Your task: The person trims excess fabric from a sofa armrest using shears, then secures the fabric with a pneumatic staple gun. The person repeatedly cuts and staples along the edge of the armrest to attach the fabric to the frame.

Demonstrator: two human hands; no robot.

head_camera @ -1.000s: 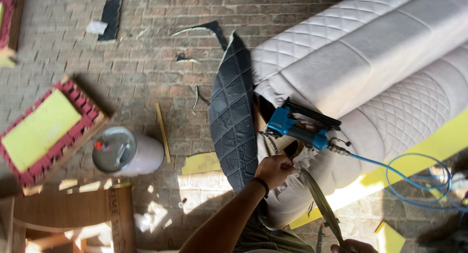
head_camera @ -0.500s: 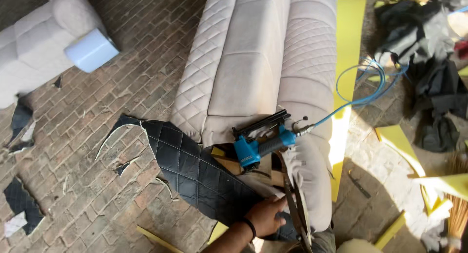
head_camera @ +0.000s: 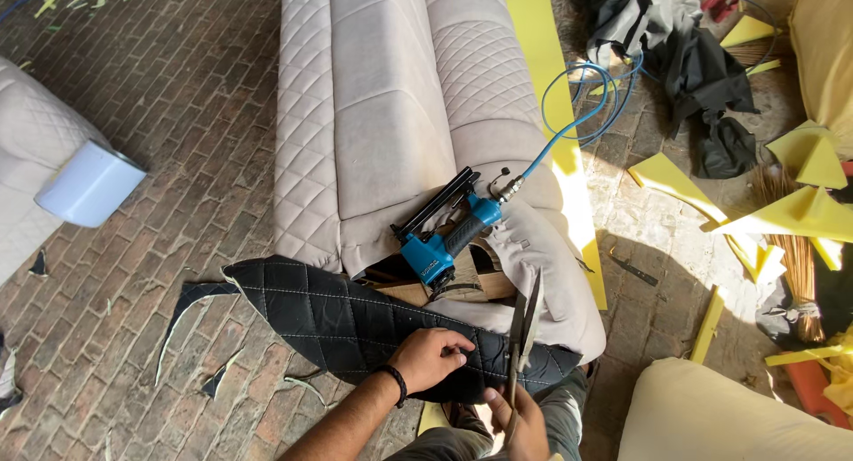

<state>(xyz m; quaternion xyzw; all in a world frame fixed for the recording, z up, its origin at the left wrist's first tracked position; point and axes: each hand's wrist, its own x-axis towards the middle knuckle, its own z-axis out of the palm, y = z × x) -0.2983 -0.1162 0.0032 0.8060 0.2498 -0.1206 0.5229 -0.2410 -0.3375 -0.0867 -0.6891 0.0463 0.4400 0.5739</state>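
The left hand is pressed flat, fingers half curled, on the black quilted fabric. Scissors are gripped by the right hand at four o'clock. A blue staple gun is seen at twelve o'clock on the beige sofa.

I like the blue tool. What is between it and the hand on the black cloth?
In the head view, wooden frame pieces and pale upholstery lie between the blue stapler and the left hand on the black quilted fabric.
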